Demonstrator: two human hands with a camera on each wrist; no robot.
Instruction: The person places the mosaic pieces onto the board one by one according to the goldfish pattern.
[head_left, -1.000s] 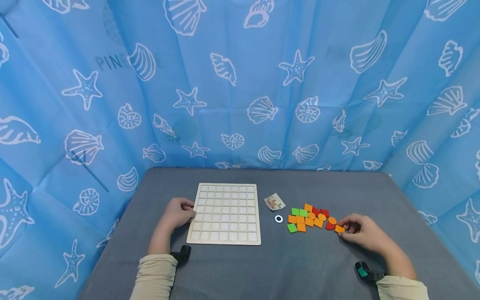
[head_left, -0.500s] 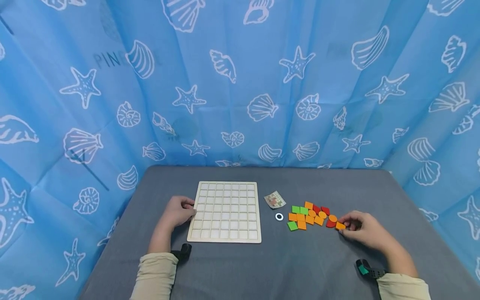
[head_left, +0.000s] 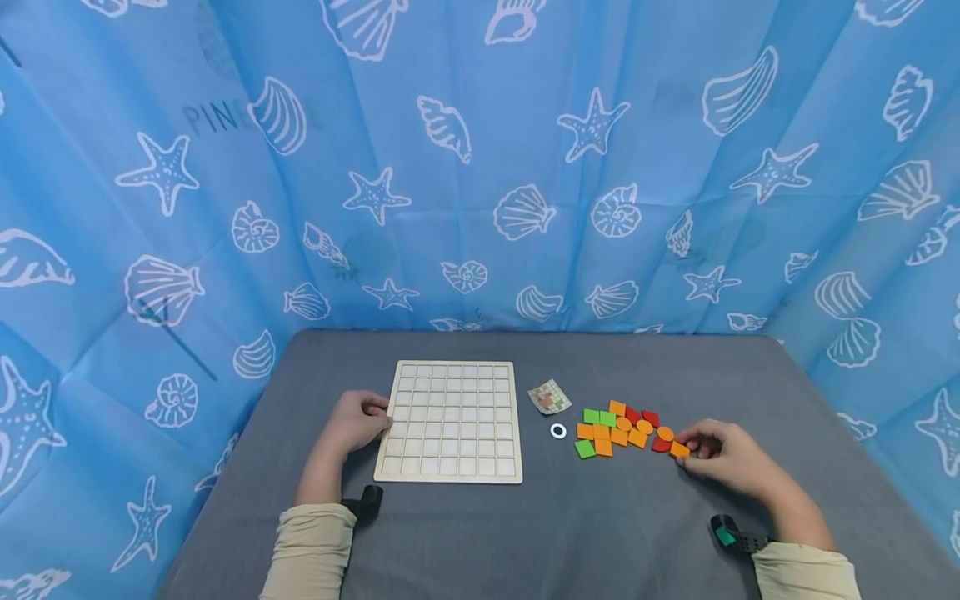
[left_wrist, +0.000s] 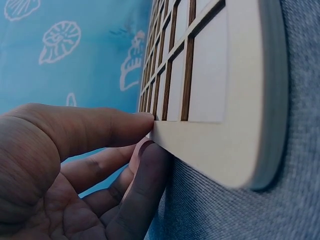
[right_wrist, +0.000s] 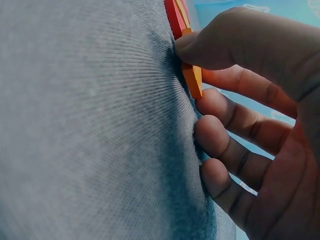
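Note:
A pale wooden board point(head_left: 454, 423) with a grid of square cells lies flat on the grey table. My left hand point(head_left: 358, 423) pinches its left edge; in the left wrist view the thumb point(left_wrist: 120, 127) lies along the rim and a fingertip point(left_wrist: 155, 155) comes up against its underside. Off to the right, my right hand point(head_left: 723, 457) pinches an orange tile point(head_left: 679, 450) between thumb and forefinger. In the right wrist view this tile point(right_wrist: 193, 80) is tilted near the cloth, partly covered by the thumb. Its full outline is hidden.
Orange, green and red tiles point(head_left: 603, 432), square and round, lie loosely grouped left of my right hand. Between them and the board are a small patterned card point(head_left: 550, 397) and a white ring point(head_left: 558, 431). A blue shell-print curtain point(head_left: 480, 167) stands behind the table point(head_left: 540, 533).
The head view has tilted a little, so everything on the table sits slightly higher in it. Both hands keep nearly the same places on the board and the orange tile.

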